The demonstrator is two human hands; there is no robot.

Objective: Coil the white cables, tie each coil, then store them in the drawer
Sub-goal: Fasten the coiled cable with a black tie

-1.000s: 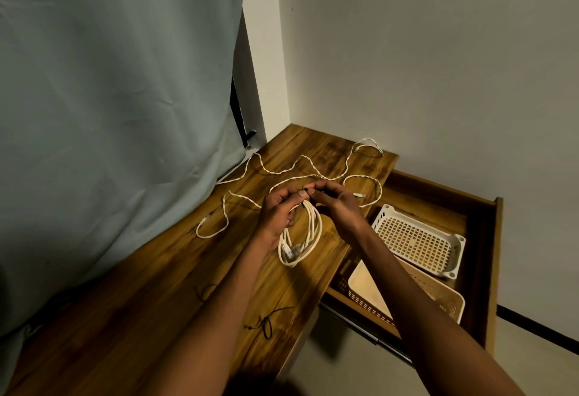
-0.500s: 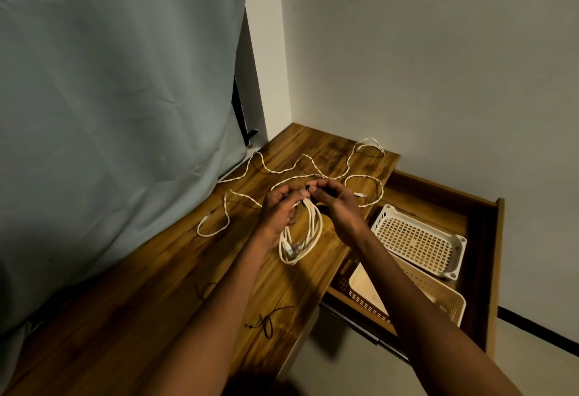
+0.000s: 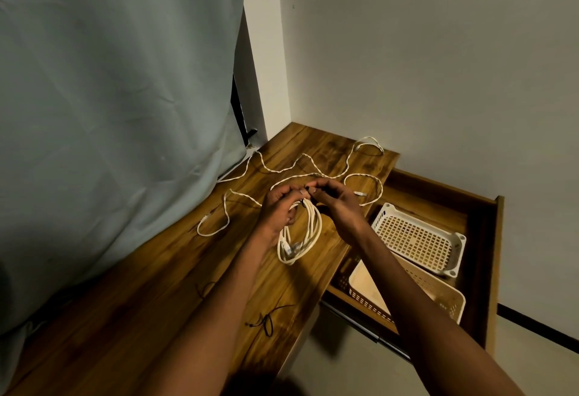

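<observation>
From the head camera, the left hand holds the top of a white coil that hangs down onto the wooden desk. The right hand pinches a small dark tie at the top of the coil. It looks like the tying step. To do it well, the person should keep the loops bunched tight and pull the tie snug. A loose white cable lies behind on the desk. The open drawer waits just beside.

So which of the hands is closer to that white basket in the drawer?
The right hand. It is just beside the white basket, toward the desk; the left hand is farther off, beyond the coil both hands hold.
</observation>
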